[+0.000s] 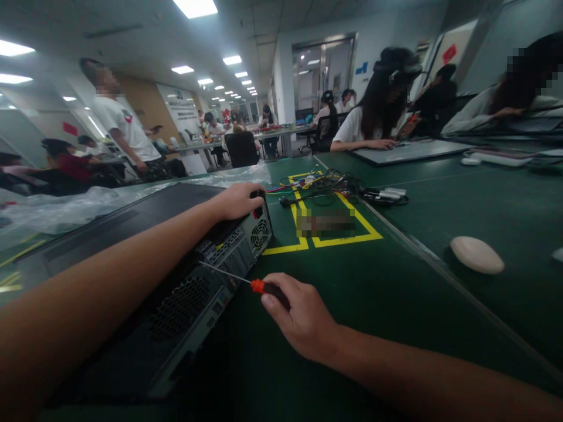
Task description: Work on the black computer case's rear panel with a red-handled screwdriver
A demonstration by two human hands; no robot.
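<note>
A black desktop computer case (145,234) lies flat on the green table (373,293), its rear panel with fan grille and vents facing me. My left hand (240,200) rests closed over the case's far top corner. My right hand (299,316) is closed around a screwdriver (253,283) with an orange and black handle. Its thin shaft points left, and the tip touches the rear panel of the case.
A tangle of cables (338,187) lies beyond a yellow-taped rectangle (325,228). A white oval object (477,255) sits at the right. Clear plastic wrap (88,202) lies behind the case. Several people sit or stand at other tables behind.
</note>
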